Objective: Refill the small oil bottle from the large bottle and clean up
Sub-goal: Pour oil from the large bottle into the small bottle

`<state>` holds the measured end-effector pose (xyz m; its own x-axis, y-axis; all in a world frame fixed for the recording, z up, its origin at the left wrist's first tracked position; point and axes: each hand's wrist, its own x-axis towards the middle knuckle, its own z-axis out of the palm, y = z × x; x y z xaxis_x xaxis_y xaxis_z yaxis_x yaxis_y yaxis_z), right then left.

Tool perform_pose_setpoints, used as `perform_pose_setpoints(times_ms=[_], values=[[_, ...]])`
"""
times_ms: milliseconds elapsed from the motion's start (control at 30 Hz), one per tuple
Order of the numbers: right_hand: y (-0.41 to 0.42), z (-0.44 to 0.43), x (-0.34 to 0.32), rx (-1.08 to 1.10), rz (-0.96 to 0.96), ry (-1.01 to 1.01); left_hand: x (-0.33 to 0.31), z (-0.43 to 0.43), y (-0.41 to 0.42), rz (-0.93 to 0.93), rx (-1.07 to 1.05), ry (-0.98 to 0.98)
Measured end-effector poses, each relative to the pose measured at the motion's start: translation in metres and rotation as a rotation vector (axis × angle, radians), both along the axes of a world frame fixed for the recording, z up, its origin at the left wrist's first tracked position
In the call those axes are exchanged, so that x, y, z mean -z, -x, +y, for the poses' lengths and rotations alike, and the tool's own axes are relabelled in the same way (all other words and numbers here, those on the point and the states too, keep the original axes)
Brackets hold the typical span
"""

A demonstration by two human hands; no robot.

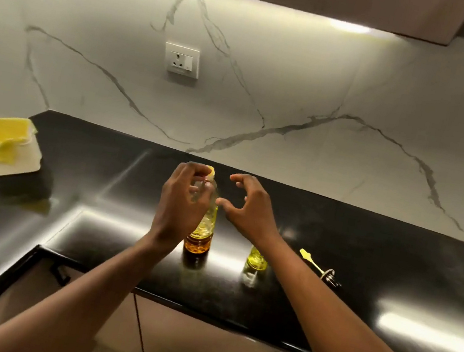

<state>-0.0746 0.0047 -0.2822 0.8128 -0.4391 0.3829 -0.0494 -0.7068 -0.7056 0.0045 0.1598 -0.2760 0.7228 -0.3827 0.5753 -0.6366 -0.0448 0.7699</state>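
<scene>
left hand (182,198) bare, no rings; right hand (250,207) bare | forearms unsleeved; no watch or bands

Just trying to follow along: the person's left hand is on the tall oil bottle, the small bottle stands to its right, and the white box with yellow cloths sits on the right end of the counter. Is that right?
Not quite. The head view shows the white box with yellow cloths on the left end of the counter, not the right. The rest holds: the left hand is on the tall oil bottle, and the small bottle stands to its right.
</scene>
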Motion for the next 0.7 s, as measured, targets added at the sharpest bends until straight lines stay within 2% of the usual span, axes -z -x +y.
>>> perform_pose_setpoints(times_ms=[133,267,400,600,700], values=[[-0.036,0.022,0.012,-0.022,0.123,-0.069,0.022,0.026,-0.034,0.079,-0.072,-0.16],[-0.06,0.034,0.038,0.039,0.201,-0.157,0.045,0.039,-0.054,0.269,0.006,-0.354],[-0.071,0.039,0.054,0.113,0.239,-0.215,0.069,0.042,-0.07,0.311,0.07,-0.483],[-0.071,0.043,0.053,0.211,0.182,-0.179,0.078,0.039,-0.088,0.295,0.207,-0.505],[-0.068,0.044,0.047,0.254,0.125,-0.222,0.075,0.037,-0.096,0.301,0.332,-0.533]])
